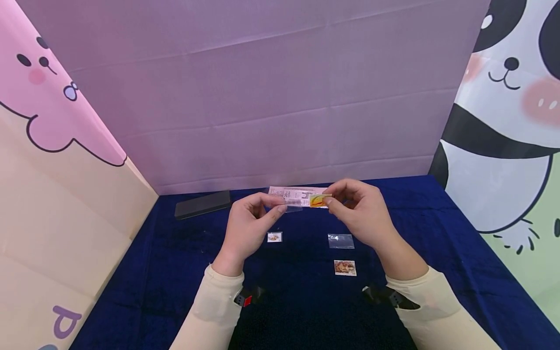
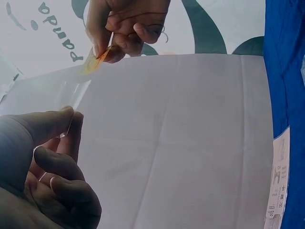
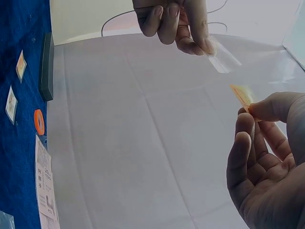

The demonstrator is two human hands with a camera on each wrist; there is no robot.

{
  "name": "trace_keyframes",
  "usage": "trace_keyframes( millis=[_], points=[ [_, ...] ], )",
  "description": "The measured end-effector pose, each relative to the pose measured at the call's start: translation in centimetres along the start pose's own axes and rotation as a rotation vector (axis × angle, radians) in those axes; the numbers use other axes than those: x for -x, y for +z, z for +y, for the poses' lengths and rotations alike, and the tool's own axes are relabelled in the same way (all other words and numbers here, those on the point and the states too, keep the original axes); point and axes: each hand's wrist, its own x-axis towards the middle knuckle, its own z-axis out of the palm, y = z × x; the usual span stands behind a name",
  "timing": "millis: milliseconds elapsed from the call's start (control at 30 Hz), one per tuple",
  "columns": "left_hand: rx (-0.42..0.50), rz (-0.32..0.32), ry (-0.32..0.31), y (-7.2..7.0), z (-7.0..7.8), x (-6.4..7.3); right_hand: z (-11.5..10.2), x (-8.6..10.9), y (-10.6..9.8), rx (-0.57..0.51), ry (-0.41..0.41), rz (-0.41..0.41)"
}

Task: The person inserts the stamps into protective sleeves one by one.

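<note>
Two bare hands in cream sleeves are raised over a bench (image 1: 175,272) covered in dark blue cloth, well apart from each other, each pinching something small between thumb and finger. The left hand (image 1: 253,221) grips one end of a small clear plastic sleeve (image 3: 225,58). The right hand (image 1: 363,211) grips a small yellow and orange piece (image 1: 318,200), held in the air close to the sleeve's free end; the right wrist view shows a narrow gap between the two. Beyond the hands, near the bench's far edge, lies a pale pink printed packet (image 1: 297,191), partly hidden from the head view by the fingers. To its left, well apart, is a long dark grey box (image 1: 202,204). Nearer the person, a small picture card (image 1: 274,237) lies just right of the left wrist. Over to the right are a flat clear bag (image 1: 341,241) and, closer still to the person, a brown and red picture card (image 1: 345,268). The right wrist view adds an orange round object (image 3: 39,122) near the packet's end and another small card (image 3: 21,66) near the dark box. Behind hangs a creased mauve cloth (image 1: 271,97), with a cartoon panda (image 1: 503,116) on the right-hand wall.
</note>
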Motion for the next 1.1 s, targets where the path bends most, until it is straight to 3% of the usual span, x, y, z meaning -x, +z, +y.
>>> trace_keyframes(
  millis=[400, 700, 1100],
  points=[
    [-0.06, -0.019, -0.039, 0.27, -0.05, 0.07, -0.32, 0.18, 0.13, -0.002, -0.014, 0.011],
    [-0.052, -0.02, -0.087, 0.18, 0.13, 0.0, -0.42, 0.25, 0.33, -0.031, -0.026, 0.015],
    [-0.058, -0.034, -0.086, 0.16, 0.23, 0.05, -0.35, 0.29, 0.94, -0.057, -0.035, 0.023]
  ],
)
